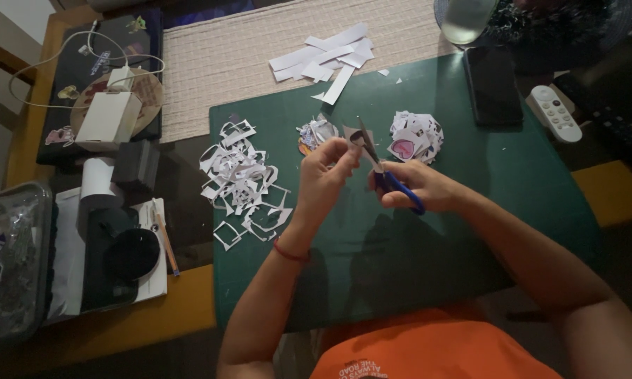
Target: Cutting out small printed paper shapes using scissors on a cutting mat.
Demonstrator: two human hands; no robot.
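Observation:
My left hand (324,175) pinches a small piece of white paper (354,136) above the green cutting mat (512,182). My right hand (418,186) grips blue-handled scissors (390,181), whose blades point up into the paper. A pile of white paper offcuts (240,184) lies on the mat to the left of my left hand. Just beyond my hands sit two small heaps of cut-out stickers, one (314,132) by the left hand and one with a pink heart (414,137) by the right.
White paper strips (328,57) lie on a woven runner (218,56) at the back. A black phone (493,84), white remote (554,112) and glass (466,20) sit at the right. At the left are white and black boxes (109,119), a pencil (166,242) and a clear container (11,260).

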